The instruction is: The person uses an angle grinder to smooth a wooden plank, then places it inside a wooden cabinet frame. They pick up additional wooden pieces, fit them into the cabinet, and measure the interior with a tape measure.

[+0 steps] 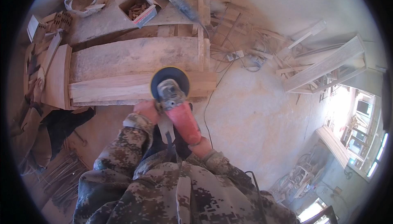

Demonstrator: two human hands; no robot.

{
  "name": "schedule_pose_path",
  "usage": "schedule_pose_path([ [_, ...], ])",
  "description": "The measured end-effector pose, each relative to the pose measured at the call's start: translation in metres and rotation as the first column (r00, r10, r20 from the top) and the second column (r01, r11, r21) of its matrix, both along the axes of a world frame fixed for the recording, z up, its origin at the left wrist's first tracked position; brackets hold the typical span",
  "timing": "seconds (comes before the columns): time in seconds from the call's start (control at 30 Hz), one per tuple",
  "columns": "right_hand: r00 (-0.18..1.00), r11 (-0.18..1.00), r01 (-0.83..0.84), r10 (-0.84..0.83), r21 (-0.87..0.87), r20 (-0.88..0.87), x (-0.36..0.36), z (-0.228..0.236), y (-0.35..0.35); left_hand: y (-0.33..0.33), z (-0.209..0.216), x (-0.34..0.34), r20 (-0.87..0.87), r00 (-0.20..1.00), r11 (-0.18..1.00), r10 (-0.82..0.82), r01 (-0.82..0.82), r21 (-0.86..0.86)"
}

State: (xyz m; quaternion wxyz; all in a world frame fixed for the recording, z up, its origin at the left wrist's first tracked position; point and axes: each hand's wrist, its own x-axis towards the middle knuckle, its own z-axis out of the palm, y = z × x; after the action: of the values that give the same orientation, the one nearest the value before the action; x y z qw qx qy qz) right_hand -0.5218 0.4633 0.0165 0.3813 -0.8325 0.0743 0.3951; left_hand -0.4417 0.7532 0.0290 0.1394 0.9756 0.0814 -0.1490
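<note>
Both my hands are on a red angle grinder (185, 121) with a round dark, yellow-rimmed disc (180, 78) at its front. My right hand (200, 147) wraps round the rear end of the red body. Beside the metal head, my left hand (146, 111) is closed against the grinder's left side; the exact part it grips is hidden. Beneath the disc lies a long pale wooden board (110, 89), along the near edge of the workbench (135, 54). From above I cannot tell whether the disc touches the wood.
On the bench's far part are a carton of small wood pieces (138, 10) and another grinder (180, 3). A wooden panel (57, 76) stands at the left end. Cables (208, 109) trail across the floor (249, 113). Wooden frames (327, 66) lean at the right.
</note>
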Motion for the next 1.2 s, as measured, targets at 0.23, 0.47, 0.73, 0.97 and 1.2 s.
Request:
schedule_pose_path([
  [0.23,0.903,0.906,0.42,-0.412,0.054,-0.121,-0.01,-0.002,-0.103,-0.155,0.017,0.1,-0.067,0.966,0.962,-0.249,0.239,-0.133],
  [0.47,0.982,0.981,0.187,-0.188,0.045,0.016,-0.008,-0.004,-0.08,-0.121,0.016,0.074,-0.187,0.969,0.986,-0.162,0.166,0.001],
  [0.73,0.998,0.995,0.029,-0.023,0.097,-0.065,0.008,0.005,-0.066,-0.1,0.025,0.065,-0.058,0.992,0.993,-0.115,0.114,-0.012],
  [0.97,0.931,0.939,0.332,-0.311,0.089,-0.191,-0.015,0.012,-0.139,-0.208,0.01,0.097,-0.043,0.923,0.909,-0.382,0.366,-0.2],
  [1.2,0.996,0.999,-0.015,0.018,0.039,-0.088,-0.011,-0.004,-0.093,-0.123,0.027,0.03,0.036,0.999,0.997,-0.003,0.0,0.08],
])
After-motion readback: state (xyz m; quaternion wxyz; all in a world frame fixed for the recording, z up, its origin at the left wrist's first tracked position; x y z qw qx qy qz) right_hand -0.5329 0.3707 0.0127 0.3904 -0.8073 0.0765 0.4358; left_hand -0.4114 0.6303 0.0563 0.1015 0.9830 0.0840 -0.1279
